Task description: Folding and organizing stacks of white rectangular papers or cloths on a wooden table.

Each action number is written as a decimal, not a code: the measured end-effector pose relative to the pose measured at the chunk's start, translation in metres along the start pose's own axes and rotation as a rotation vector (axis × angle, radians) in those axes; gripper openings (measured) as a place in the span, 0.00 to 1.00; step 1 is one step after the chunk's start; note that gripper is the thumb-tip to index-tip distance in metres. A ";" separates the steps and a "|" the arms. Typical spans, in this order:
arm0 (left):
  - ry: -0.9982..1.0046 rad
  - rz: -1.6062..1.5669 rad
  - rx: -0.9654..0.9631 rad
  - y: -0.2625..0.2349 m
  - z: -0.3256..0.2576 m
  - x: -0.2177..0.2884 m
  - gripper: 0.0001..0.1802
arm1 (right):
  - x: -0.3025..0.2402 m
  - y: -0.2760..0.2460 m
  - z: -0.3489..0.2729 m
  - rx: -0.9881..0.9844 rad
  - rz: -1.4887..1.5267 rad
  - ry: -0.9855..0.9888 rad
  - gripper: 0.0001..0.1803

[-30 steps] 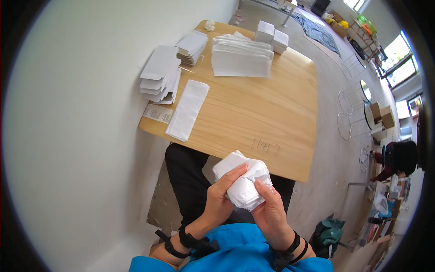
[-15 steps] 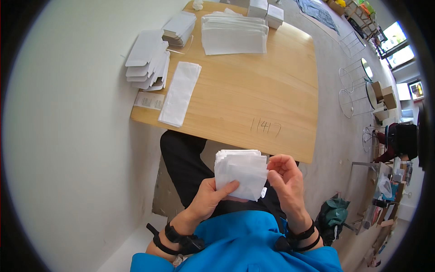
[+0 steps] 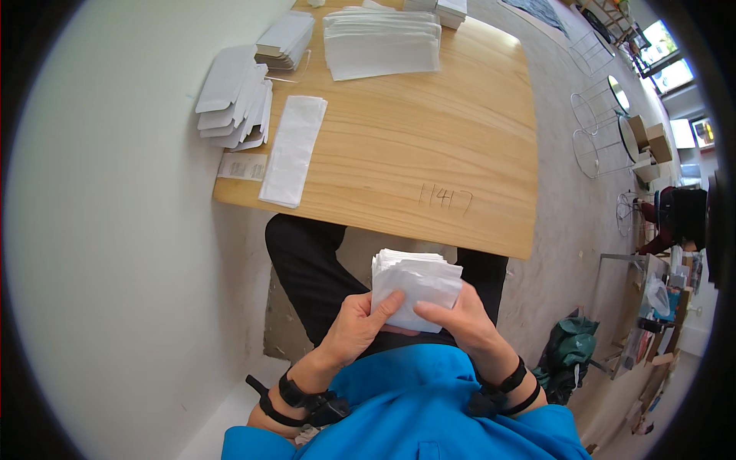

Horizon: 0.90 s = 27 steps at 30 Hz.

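Note:
A thick stack of square white paper sheets (image 3: 425,278) is held over my lap, just below the table's near edge. Its upper edges are slightly uneven. My left hand (image 3: 359,323) grips the stack's left side, thumb on the front sheet and fingers behind. On the right side, my right hand (image 3: 458,314) has its thumb pressed flat on the front sheet, while its fingers are hidden behind the stack. Whether the sheets are single or folded I cannot tell.
On the wooden table (image 3: 429,146) lie a long white paper strip stack (image 3: 294,149), flat white cartons (image 3: 230,100), a pile of white sheets (image 3: 382,44) and small white boxes (image 3: 451,11). A white wall (image 3: 123,230) borders the left. Another person (image 3: 675,218) sits far right.
My right hand has come in from beside the stack and now grips its right side. The view has shifted, so the table sits slightly higher and further left.

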State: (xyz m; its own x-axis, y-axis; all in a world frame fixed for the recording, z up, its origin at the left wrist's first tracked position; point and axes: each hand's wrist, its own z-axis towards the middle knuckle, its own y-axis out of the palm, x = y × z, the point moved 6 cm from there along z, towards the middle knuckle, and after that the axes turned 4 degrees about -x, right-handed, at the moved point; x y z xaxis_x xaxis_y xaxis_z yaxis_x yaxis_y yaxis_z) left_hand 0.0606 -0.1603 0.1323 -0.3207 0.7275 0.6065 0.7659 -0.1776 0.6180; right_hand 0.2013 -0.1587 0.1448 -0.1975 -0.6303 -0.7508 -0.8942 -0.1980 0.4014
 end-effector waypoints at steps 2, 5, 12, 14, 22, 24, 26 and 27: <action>-0.051 -0.028 -0.002 0.002 0.001 -0.003 0.23 | -0.010 -0.013 0.000 0.296 -0.042 -0.149 0.39; -0.095 -0.021 -0.015 0.008 -0.001 -0.005 0.22 | -0.008 -0.017 0.004 0.320 0.130 -0.157 0.34; -0.170 0.036 0.009 0.002 0.001 -0.007 0.26 | -0.006 -0.018 0.008 0.328 0.317 -0.195 0.30; -0.143 0.042 0.040 0.004 0.004 -0.008 0.25 | -0.008 -0.018 0.008 0.318 0.335 -0.200 0.30; -0.021 0.109 0.059 0.010 0.010 0.000 0.18 | -0.020 -0.023 0.014 0.227 0.319 -0.127 0.33; -0.067 0.085 0.119 0.009 0.009 -0.003 0.18 | -0.021 -0.030 0.008 0.261 0.253 -0.156 0.33; -0.033 0.074 0.098 0.008 0.007 -0.005 0.18 | -0.018 -0.036 0.000 0.288 0.185 -0.179 0.33; 0.003 0.055 0.078 0.009 0.007 -0.006 0.18 | -0.015 -0.042 -0.008 0.361 0.126 -0.219 0.33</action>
State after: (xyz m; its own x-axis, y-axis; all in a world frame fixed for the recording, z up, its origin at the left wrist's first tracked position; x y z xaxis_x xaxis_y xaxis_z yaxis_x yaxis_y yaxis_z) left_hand 0.0736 -0.1620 0.1310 -0.2782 0.7162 0.6401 0.8233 -0.1655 0.5429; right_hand 0.2447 -0.1471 0.1431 -0.3597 -0.4506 -0.8170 -0.9330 0.1701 0.3170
